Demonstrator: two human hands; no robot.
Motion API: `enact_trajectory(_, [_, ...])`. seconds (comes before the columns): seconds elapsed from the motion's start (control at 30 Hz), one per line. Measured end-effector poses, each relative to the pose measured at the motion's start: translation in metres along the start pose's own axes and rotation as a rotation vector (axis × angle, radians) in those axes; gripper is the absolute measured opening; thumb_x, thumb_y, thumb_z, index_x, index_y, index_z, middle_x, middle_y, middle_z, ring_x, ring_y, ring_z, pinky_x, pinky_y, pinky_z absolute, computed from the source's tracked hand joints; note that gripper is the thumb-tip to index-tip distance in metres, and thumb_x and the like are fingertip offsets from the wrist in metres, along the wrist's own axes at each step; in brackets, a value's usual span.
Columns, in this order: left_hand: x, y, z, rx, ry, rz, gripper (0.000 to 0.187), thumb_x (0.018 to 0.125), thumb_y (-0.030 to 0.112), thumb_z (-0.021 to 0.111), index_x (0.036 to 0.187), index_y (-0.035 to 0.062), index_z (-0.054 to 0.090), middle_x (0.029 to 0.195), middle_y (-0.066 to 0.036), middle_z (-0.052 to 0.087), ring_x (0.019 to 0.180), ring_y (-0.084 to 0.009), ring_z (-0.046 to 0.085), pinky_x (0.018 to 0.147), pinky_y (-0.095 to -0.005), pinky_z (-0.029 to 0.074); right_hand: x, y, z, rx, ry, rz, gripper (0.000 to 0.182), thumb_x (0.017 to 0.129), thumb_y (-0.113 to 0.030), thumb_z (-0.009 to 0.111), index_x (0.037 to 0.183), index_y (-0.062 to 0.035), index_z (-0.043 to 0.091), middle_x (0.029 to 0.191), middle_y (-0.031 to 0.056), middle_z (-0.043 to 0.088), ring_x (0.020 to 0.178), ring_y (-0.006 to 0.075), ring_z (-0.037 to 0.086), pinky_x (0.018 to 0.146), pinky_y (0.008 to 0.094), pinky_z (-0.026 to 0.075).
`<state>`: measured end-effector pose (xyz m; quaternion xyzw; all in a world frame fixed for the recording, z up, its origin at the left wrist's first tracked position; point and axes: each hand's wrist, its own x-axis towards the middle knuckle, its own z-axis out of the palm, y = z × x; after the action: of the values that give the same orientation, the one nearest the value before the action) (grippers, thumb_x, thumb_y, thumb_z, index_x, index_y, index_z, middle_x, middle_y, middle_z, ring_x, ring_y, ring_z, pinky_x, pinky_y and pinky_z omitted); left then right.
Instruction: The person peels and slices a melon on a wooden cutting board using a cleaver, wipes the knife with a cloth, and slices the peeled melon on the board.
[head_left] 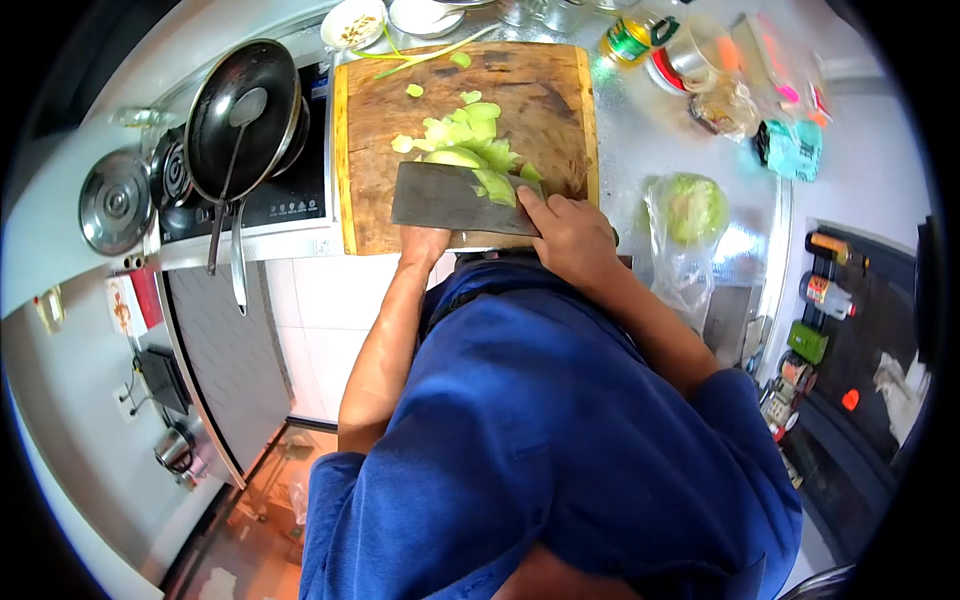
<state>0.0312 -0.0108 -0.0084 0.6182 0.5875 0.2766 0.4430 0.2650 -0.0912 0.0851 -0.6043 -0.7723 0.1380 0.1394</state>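
Note:
A wide cleaver (430, 202) lies almost level over the near part of the wooden cutting board (375, 120). My right hand (577, 238) is closed round its handle end, with the index finger stretched along the blade. A few green slices rest on the blade's face. Just past its far edge sits a heap of sliced pale green vegetable (465, 130), with a few loose bits around it. My left hand (424, 242) is at the board's near edge, beneath the blade's left part; its fingers are hidden by the blade.
A wok (215, 120) with a ladle stands on the stove to the left. Bowls (352, 25) and spring onion stalks (425, 60) are at the back. Right of the board are a bagged green cabbage-like head (692, 208), an oil bottle (630, 42) and packets.

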Motion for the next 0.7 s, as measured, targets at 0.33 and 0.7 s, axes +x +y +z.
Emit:
enact_trajectory(0.33, [-0.003, 0.004, 0.002, -0.124, -0.096, -0.102, 0.050, 0.097, 0.033, 0.068, 0.134, -0.0014, 0.062, 0.134, -0.019, 0.065, 0.126, -0.0289, 0.058, 0.106, -0.0402, 0.045, -0.007, -0.026, 0.020, -0.209, 0.289, -0.010, 0.042, 0.087, -0.014, 0.058, 0.126, -0.0059, 0.070, 0.080, 0.0042, 0.060, 0.072, 0.0206, 0.064, 0.066, 0.0359, 0.047])
enact_trajectory(0.7, [0.001, -0.005, 0.008, -0.176, -0.111, -0.126, 0.048, 0.101, 0.027, 0.064, 0.139, -0.0018, 0.059, 0.136, -0.014, 0.062, 0.122, -0.0232, 0.056, 0.105, -0.0354, 0.045, 0.007, -0.018, 0.016, -0.236, 0.257, -0.036, 0.041, 0.089, -0.015, 0.056, 0.127, -0.0062, 0.068, 0.081, 0.0046, 0.061, 0.074, 0.0215, 0.065, 0.068, 0.0364, 0.048])
